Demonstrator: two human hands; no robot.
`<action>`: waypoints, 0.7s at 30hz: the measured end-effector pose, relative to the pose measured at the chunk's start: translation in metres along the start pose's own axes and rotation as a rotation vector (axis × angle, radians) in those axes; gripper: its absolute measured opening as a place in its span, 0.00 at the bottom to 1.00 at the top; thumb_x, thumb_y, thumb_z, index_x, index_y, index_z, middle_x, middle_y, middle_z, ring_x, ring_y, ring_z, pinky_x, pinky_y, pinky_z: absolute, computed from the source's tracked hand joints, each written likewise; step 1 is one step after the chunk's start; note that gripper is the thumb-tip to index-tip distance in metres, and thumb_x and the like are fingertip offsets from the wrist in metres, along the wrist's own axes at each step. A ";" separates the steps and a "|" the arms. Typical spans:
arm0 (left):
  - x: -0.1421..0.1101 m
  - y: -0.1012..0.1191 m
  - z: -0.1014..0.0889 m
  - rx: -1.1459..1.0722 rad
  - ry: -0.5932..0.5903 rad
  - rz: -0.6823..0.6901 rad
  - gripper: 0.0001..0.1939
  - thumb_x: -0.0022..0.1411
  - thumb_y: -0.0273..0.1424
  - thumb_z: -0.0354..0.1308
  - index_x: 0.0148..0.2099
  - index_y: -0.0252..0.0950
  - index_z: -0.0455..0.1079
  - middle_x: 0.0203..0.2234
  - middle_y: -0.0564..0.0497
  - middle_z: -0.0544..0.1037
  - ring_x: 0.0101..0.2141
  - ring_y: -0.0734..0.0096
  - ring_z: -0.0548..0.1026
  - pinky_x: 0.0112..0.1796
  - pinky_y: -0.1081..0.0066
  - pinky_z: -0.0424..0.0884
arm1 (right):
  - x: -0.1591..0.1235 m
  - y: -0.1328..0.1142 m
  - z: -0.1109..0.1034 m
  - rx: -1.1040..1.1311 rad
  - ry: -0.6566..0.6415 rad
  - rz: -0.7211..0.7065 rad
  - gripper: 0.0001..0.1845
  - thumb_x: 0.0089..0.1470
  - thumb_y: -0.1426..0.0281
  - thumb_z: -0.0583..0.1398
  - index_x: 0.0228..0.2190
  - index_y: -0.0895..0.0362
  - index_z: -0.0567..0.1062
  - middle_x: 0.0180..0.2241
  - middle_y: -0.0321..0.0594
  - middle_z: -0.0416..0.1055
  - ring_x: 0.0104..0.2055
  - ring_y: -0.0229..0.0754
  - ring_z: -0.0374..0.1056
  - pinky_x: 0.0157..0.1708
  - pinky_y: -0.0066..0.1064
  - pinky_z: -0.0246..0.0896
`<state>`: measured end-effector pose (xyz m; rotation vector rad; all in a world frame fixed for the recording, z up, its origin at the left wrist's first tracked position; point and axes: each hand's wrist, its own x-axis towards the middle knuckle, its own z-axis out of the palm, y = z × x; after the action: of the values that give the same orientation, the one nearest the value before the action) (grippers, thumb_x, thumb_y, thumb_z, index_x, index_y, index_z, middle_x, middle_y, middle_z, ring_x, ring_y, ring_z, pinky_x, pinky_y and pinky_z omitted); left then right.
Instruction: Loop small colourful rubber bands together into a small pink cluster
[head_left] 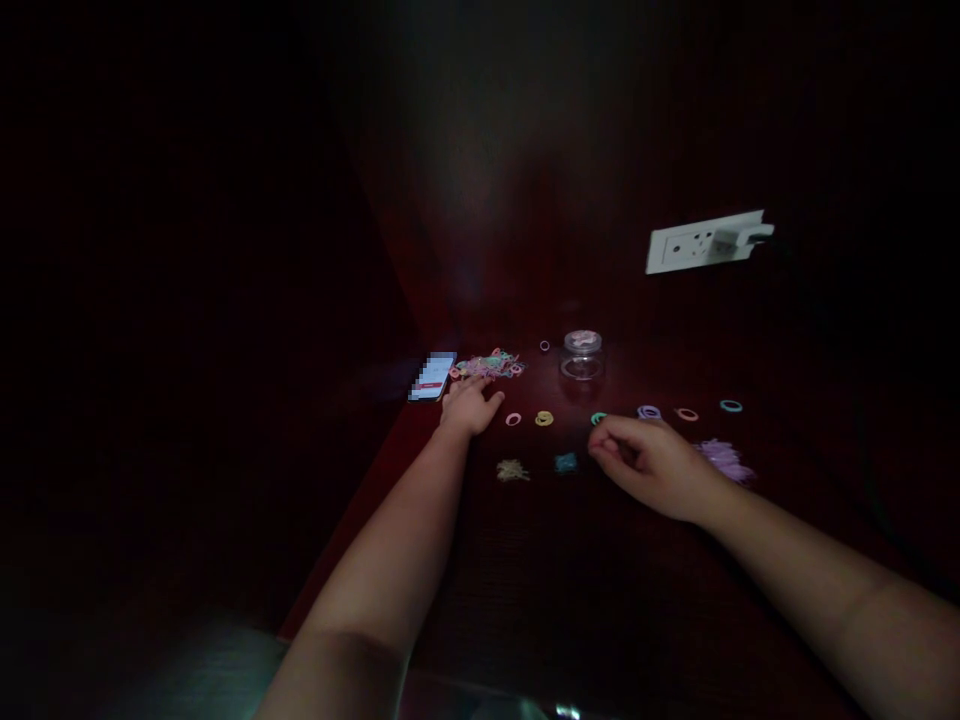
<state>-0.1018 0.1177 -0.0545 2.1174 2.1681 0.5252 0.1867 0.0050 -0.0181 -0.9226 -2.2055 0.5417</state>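
Observation:
The scene is dim. My left hand [469, 404] reaches forward on a dark wooden table [570, 600], its fingers at the edge of a heap of small coloured rings [491, 364]; whether it grips one is hidden. My right hand [651, 464] hovers lower, fingers curled into a pinch beside a green ring [598, 418]. A row of single rings lies ahead: pink [513, 419], yellow [544, 418], lilac [649, 412], red [686, 414], teal [730, 406]. Below them sit small piles: beige [512, 469], blue [565, 462], purple [724, 460].
A clear glass jar [581, 355] stands behind the row of rings. A phone [433, 376] with a lit screen lies left of the heap. A white wall socket [709, 241] with a plug in it hangs at the right. The table's left edge runs diagonally.

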 end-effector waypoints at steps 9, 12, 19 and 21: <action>0.004 -0.002 0.002 0.002 0.024 -0.007 0.30 0.63 0.48 0.53 0.63 0.42 0.67 0.63 0.47 0.67 0.62 0.47 0.62 0.59 0.51 0.61 | 0.000 0.002 0.000 -0.008 0.004 -0.006 0.07 0.58 0.69 0.57 0.28 0.55 0.70 0.21 0.31 0.61 0.23 0.35 0.58 0.25 0.27 0.54; 0.003 -0.002 0.002 -0.009 0.040 -0.011 0.29 0.62 0.47 0.54 0.62 0.43 0.68 0.64 0.48 0.66 0.62 0.48 0.62 0.60 0.52 0.61 | 0.000 0.001 0.000 -0.016 -0.002 -0.003 0.07 0.59 0.69 0.56 0.28 0.56 0.70 0.21 0.31 0.61 0.22 0.35 0.58 0.24 0.27 0.54; 0.004 -0.002 0.002 -0.032 0.036 -0.024 0.27 0.62 0.48 0.54 0.61 0.49 0.68 0.67 0.50 0.59 0.65 0.47 0.59 0.61 0.49 0.58 | 0.001 -0.007 0.002 -0.012 -0.009 -0.032 0.07 0.59 0.70 0.56 0.29 0.56 0.70 0.21 0.31 0.61 0.22 0.34 0.58 0.24 0.26 0.53; 0.005 -0.002 0.002 -0.036 0.027 -0.019 0.26 0.62 0.50 0.54 0.60 0.50 0.69 0.67 0.50 0.60 0.64 0.45 0.59 0.60 0.47 0.59 | 0.001 -0.009 0.003 -0.009 -0.007 -0.040 0.07 0.59 0.70 0.56 0.28 0.56 0.70 0.21 0.30 0.60 0.22 0.34 0.57 0.24 0.26 0.53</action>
<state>-0.1040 0.1224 -0.0558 2.0811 2.1736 0.5896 0.1796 -0.0003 -0.0139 -0.8806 -2.2297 0.5169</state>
